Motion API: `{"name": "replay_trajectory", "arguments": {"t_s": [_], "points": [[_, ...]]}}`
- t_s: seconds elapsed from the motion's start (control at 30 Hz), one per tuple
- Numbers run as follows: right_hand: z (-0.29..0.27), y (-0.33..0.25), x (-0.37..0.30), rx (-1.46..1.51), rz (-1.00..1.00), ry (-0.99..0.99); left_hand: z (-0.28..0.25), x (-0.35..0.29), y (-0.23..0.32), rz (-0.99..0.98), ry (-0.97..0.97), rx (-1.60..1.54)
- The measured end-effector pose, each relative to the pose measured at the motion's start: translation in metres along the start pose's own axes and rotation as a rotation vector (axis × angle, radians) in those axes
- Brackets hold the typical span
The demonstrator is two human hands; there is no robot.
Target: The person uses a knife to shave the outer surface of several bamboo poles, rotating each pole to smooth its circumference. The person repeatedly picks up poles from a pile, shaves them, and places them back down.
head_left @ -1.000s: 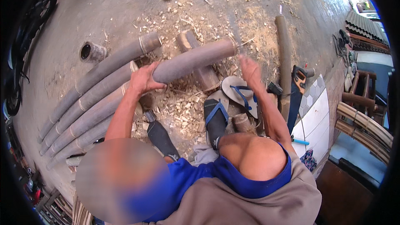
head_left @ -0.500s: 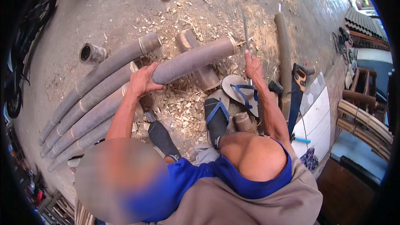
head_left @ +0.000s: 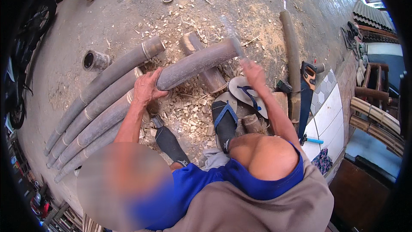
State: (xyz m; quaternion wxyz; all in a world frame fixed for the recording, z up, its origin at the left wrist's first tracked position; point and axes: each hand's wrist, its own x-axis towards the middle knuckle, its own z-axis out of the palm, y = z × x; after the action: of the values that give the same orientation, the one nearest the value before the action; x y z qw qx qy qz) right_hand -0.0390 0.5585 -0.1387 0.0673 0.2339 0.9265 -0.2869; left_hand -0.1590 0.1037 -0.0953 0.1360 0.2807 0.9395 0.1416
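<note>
My left hand (head_left: 148,87) is wrapped round a thick grey-brown bamboo pole (head_left: 197,63). The pole slants up to the right, lying across a shorter bamboo piece (head_left: 212,79). Beside the pole's far end, my right hand (head_left: 254,75) is closed on a long-bladed knife (head_left: 229,28). Its blade is smeared by motion and seems to be at the pole's end. Several more long, jointed bamboo poles (head_left: 107,73) lie side by side to the left of my left hand.
Pale wood chips (head_left: 189,111) litter the floor round my feet. A flip-flop (head_left: 244,92) lies beside my foot. To the right are an upright-lying bamboo pole (head_left: 291,51) and a handsaw (head_left: 307,90). A short bamboo tube (head_left: 96,61) stands at left, a motorcycle (head_left: 32,43) beyond.
My right hand has swung left toward the pole's far end, and the blade has tilted from nearly upright to leftward. My left hand keeps its grip on the pole.
</note>
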Motion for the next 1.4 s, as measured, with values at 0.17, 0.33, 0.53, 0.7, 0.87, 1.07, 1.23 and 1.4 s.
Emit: {"name": "replay_trajectory", "arguments": {"t_s": [0.17,0.33,0.53,0.7,0.87,1.07,1.23,1.4], "points": [[0.0,-0.023,-0.02,-0.123,-0.136,-0.036,-0.01,0.0,-0.004,-0.024,-0.092,-0.14],[-0.001,0.03,0.006,-0.111,-0.272,0.179,0.012,-0.003,0.008,0.022,0.074,0.051],[-0.002,-0.037,-0.031,-0.066,-0.059,-0.036,-0.001,0.001,-0.007,-0.032,-0.08,-0.082],[0.004,-0.042,-0.02,0.025,-0.101,0.06,-0.003,0.01,-0.007,-0.019,-0.141,-0.115],[-0.009,0.03,0.005,-0.107,-0.122,0.111,0.007,0.006,0.007,-0.002,-0.053,0.019],[-0.022,-0.043,-0.03,-0.258,-0.077,-0.175,0.026,-0.021,0.005,-0.021,0.091,0.151],[-0.044,-0.041,-0.012,-0.017,-0.029,-0.007,0.026,-0.019,0.011,-0.062,0.14,0.236],[-0.037,-0.011,0.01,0.021,0.035,-0.006,0.017,-0.006,0.007,-0.032,0.076,0.134]]}}
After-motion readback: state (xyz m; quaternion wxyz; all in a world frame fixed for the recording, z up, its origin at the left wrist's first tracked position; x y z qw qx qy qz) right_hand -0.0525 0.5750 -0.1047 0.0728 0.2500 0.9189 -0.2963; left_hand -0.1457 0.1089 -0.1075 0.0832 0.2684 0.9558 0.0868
